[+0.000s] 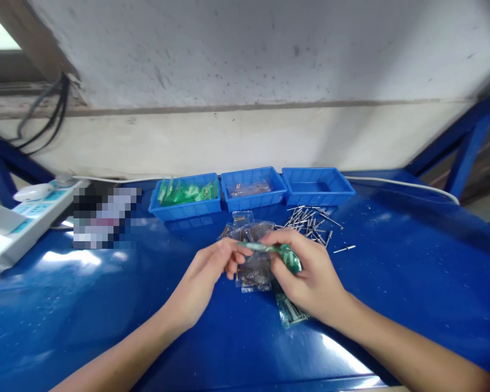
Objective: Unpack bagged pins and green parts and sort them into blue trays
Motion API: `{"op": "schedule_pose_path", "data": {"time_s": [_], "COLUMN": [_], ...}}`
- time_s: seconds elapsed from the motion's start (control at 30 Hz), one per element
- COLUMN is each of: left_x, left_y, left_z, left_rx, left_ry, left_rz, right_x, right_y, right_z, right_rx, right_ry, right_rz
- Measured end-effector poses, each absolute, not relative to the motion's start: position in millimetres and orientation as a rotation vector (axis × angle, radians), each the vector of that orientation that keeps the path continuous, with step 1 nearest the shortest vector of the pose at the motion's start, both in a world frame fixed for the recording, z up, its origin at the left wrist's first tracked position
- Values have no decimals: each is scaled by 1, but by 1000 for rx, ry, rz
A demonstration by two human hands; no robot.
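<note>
Between my two hands is a small green plastic bag (289,258), stretched sideways above the table. The fingertips of my left hand (204,277) pinch its left end. Its right side is gripped between the thumb and fingers of my right hand (314,275), which cover part of it. Below the hands lies a pile of small clear bags (255,272) with metal pieces inside. Another greenish clear bag (291,313), holding thin metal pieces, shows just under my right hand. Behind that hand is a loose heap of metal rivets (308,220).
Three blue bins line the wall: the left bin (185,212) holds green bags, the middle bin (256,202) clear bags, and the right bin (320,198) shows a bare floor. A single rivet (344,249) lies apart. A white power strip (32,218) sits far left.
</note>
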State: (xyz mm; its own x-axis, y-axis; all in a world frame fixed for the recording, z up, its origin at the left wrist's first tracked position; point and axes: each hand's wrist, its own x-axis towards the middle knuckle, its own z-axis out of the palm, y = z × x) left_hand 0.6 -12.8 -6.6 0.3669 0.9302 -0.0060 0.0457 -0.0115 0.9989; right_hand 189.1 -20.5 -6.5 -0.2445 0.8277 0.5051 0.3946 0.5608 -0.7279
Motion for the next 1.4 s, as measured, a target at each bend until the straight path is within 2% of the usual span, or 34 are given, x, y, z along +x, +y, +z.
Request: {"op": "schedule_pose_path", "data": {"time_s": [0.1,0.27,0.47,0.73,0.97,1.23,1.4], "left_x": [2,0,-2,-2,-5,-3,-4], "left_y": [-11,-10,-13,-14,-12,-13,-15], "left_z": [-6,-5,-7,-6,-7,-7,-7], "left_rx": [1121,1430,1788,1653,1600,1687,1997], "left_ry": [936,1121,1254,1213,1172,1184,1225], "left_rz": [884,992,1119,1089,1034,1050,1117], "right_x": [190,189,184,178,180,177,180], "right_y": [-21,-21,-20,-17,-17,-19,-18], "right_z": [-8,-9,-6,-8,-3,-2,-2], "right_rx": [-892,-1087,-1182,-1053,-1023,-1017,-1011], "right_ry": [-1978,-1971,-1843,-1324,-1233,-1177,-1171], "right_rz": [466,407,825,1294,1511,1534,1530]}}
